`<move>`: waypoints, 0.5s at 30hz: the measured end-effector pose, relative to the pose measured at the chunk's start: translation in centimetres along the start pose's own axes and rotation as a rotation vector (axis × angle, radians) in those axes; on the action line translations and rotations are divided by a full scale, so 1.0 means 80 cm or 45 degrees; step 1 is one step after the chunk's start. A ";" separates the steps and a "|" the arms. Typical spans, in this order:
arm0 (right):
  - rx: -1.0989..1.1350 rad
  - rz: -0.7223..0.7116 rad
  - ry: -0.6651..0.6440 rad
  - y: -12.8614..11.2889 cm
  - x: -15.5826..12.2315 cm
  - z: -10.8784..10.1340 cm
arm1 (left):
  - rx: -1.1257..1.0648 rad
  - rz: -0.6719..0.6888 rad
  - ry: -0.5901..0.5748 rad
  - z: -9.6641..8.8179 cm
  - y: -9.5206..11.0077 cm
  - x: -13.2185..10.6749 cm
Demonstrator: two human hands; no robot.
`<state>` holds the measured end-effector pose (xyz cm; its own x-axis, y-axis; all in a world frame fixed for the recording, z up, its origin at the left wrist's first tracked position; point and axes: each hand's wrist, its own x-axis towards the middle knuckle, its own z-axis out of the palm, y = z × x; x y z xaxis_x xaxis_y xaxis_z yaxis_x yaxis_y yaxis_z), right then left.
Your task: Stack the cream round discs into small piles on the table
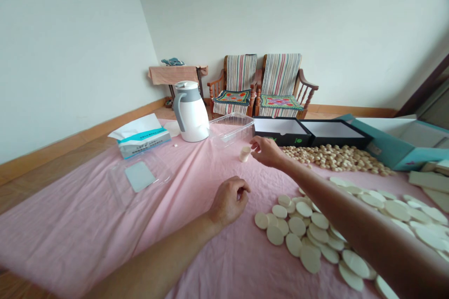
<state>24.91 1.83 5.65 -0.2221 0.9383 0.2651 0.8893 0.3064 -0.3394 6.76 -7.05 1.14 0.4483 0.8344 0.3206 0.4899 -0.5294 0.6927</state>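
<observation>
A small stack of pale round wooden pieces (244,154) stands upright on the pink cloth (196,191). Just to its right is my right hand (267,151), its fingers bent and slightly apart beside the stack, with nothing visible in them. Nearer to me, my left hand (229,200) rests low over the cloth, loosely closed with the fingers curled; I see nothing in it. Many flat pale wooden discs (297,226) lie in a loose heap under and beside my right forearm. Beyond that forearm is a pile of small round wooden beads or knobs (336,159).
Behind the stack are a clear plastic tray (233,128), a white thermos jug (196,119) and two black boxes (280,138). A teal box (396,147) stands right. Leftward are a tissue pack (143,142) and a clear lid (140,176). Two wooden chairs (282,79) stand by the wall.
</observation>
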 end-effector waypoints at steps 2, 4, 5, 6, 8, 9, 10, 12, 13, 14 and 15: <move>-0.039 0.055 -0.028 0.001 -0.002 0.004 | 0.005 -0.002 -0.003 0.000 0.000 0.000; -0.083 0.096 -0.052 0.000 -0.004 0.007 | 0.005 -0.004 -0.005 0.000 0.000 0.000; -0.104 0.112 -0.063 -0.002 -0.005 0.009 | 0.004 -0.005 -0.004 -0.001 0.000 0.000; -0.123 0.123 -0.075 -0.005 -0.006 0.009 | 0.003 -0.006 -0.003 -0.001 0.001 0.000; -0.155 0.133 -0.098 -0.011 -0.006 0.009 | 0.003 -0.009 -0.002 -0.001 0.001 0.000; -0.171 0.135 -0.108 -0.014 -0.006 0.007 | 0.002 -0.011 -0.002 -0.001 0.001 0.000; -0.187 0.138 -0.118 -0.017 -0.006 0.006 | 0.002 -0.013 -0.002 -0.001 0.001 0.000; -0.219 0.145 -0.146 -0.023 -0.005 0.003 | 0.003 -0.015 -0.005 -0.001 0.001 0.000; -0.235 0.151 -0.164 -0.025 -0.005 0.002 | 0.004 -0.014 -0.005 -0.001 0.000 0.000; -0.249 0.157 -0.183 -0.027 -0.005 0.001 | 0.005 -0.013 -0.004 -0.001 0.000 0.000; -0.261 0.163 -0.202 -0.029 -0.005 0.001 | 0.006 -0.010 -0.002 -0.001 0.000 0.000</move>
<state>22.93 0.75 6.25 -0.1479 0.9856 0.0819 0.9729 0.1599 -0.1671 6.72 -7.05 1.17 0.4452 0.8385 0.3141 0.4970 -0.5232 0.6922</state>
